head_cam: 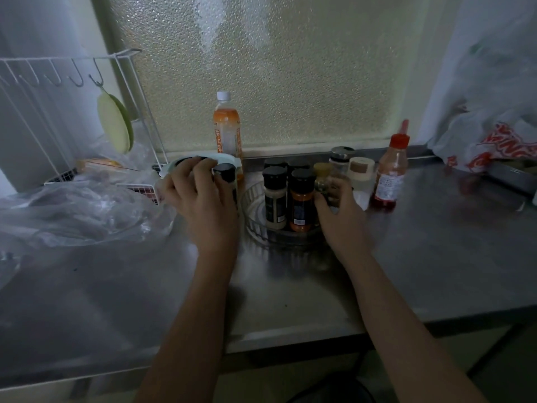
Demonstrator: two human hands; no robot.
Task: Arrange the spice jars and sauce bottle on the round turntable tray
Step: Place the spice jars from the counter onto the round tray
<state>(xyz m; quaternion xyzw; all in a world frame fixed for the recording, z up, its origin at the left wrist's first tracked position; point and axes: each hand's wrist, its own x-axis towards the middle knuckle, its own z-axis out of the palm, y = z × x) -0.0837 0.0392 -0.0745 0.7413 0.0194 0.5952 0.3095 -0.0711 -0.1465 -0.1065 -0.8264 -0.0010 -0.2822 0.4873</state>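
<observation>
A clear round turntable tray [252, 219] sits on the steel counter and holds several black-capped spice jars [274, 196], one with orange powder [300, 199]. My left hand [200, 196] is wrapped around a black-capped jar [225, 175] just left of the tray. At the tray's right edge, my right hand [340, 216] grips a small glass jar with a yellow cap [322, 178]. A red-capped sauce bottle [389, 173] stands on the counter to the right of the tray. Two more jars, one metal-lidded [341, 158] and one white [361, 170], stand behind my right hand.
A tall orange drink bottle [226, 129] stands behind my left hand by the frosted window. A white wire rack [58, 112] and crumpled clear plastic bags [81, 216] fill the left. A white and red plastic bag [494, 141] lies at the far right.
</observation>
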